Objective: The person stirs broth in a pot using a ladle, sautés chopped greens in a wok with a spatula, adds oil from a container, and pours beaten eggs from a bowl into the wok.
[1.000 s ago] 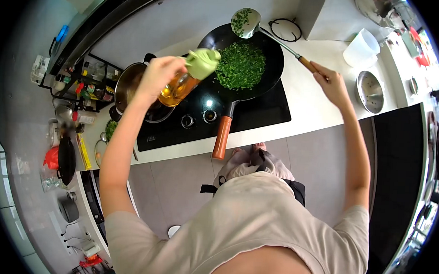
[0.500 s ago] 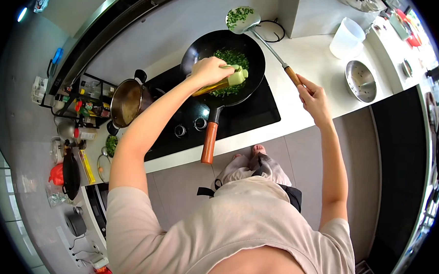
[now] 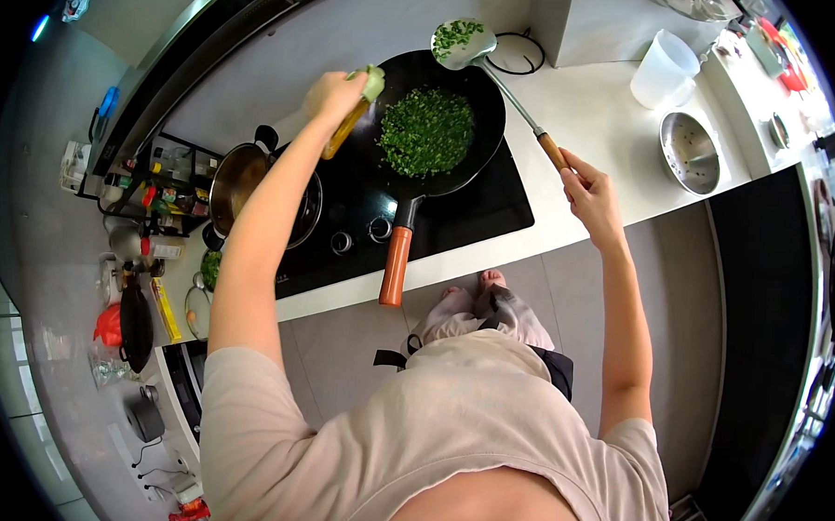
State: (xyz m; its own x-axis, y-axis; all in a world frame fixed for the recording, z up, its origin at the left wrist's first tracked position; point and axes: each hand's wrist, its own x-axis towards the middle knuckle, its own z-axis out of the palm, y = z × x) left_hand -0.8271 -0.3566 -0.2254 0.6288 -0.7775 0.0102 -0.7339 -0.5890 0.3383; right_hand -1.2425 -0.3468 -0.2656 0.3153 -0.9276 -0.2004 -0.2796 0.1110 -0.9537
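My left hand is closed round an oil bottle with a pale green top and yellow oil inside, beside the left rim of the wok. In the black wok lies a layer of chopped greens. The wok sits on the black stove, its orange-brown handle pointing toward me. My right hand grips the wooden handle of a metal wok spatula. Its broad head, with chopped greens on it, is raised past the wok's far right rim.
A steel pot stands left of the wok. On the right of the counter are a metal bowl and a translucent plastic jug. A spice rack with bottles is against the left wall. A black wire ring lies behind the spatula head.
My left hand has moved left with the oil bottle, from over the middle of the wok to its left rim, uncovering the greens. The spatula in my right hand has barely shifted.
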